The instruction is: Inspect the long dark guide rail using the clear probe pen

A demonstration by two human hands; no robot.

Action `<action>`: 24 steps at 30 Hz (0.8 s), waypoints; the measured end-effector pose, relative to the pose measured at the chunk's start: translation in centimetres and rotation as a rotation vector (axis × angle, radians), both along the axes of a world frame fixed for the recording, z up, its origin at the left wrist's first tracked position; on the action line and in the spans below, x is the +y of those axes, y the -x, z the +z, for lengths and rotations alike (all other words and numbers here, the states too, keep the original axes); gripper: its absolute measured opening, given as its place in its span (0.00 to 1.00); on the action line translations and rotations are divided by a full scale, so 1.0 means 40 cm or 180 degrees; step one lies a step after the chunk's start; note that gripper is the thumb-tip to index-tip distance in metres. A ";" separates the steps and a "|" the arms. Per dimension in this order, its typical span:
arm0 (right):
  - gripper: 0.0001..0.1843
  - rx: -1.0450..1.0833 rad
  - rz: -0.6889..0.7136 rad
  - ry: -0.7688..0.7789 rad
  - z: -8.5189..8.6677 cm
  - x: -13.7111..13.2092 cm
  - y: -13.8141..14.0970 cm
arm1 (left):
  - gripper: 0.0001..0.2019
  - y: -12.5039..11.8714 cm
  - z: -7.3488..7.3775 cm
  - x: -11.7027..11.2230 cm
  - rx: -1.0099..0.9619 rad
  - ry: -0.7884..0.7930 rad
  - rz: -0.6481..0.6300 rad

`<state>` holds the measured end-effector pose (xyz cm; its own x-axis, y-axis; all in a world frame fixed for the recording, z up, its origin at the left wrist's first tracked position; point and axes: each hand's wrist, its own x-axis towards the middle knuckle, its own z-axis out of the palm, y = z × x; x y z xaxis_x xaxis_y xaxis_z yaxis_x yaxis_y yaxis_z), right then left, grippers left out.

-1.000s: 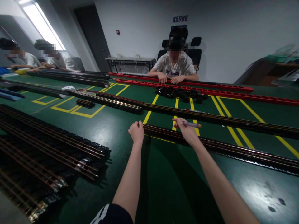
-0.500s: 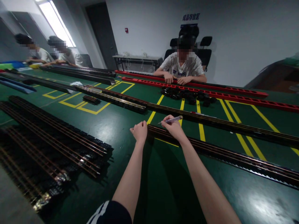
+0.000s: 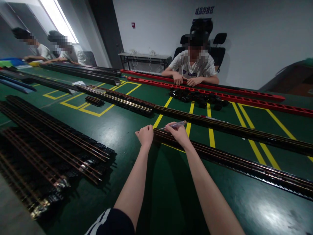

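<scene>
My right hand [image 3: 179, 133] is closed around a slim screwdriver [image 3: 178, 124] with a clear, purplish handle. Its thin shaft points left, toward the end of a long black rail [image 3: 220, 152] with copper-coloured strips. At that rail's left end, my left hand [image 3: 145, 135] is closed with curled fingers against it; the fingertips and the exact grip are hidden. Just beyond, a second long dark rail [image 3: 244, 130] runs roughly parallel. A red-and-white thin tool [image 3: 207, 117] lies along it.
Several black rails with copper strips [image 3: 56, 143] lie at left on the green table [image 3: 132, 176]. Small black parts [image 3: 198, 97] lie before red ladder-like frames [image 3: 156, 83]. A co-worker [image 3: 193, 65] leans over these opposite; two other people [image 3: 66, 52] sit far left.
My right hand and the screwdriver have shifted slightly left, bringing the tip nearer my left hand and the rail's end. My left hand stays at that end. The view has tilted slightly.
</scene>
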<state>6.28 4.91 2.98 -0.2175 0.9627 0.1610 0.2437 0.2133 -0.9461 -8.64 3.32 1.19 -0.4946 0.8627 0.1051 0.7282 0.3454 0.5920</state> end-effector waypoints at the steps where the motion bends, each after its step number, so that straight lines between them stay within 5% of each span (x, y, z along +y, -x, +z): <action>1: 0.11 -0.0005 -0.0031 -0.0029 -0.002 0.000 0.000 | 0.21 0.000 0.000 0.001 -0.0001 0.0011 0.0008; 12: 0.15 -0.0138 -0.0308 -0.0198 0.000 -0.011 0.009 | 0.21 0.000 -0.001 0.002 -0.0049 0.0010 -0.0024; 24: 0.14 -0.0080 -0.0135 -0.0076 0.000 -0.014 0.009 | 0.20 0.001 -0.001 0.005 -0.0030 0.0044 0.0010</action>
<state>5.93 4.36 2.98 -0.1809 0.9671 0.1790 0.2767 0.2247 -0.9343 -8.70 3.52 1.14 -0.4983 0.8625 0.0884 0.7214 0.3559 0.5940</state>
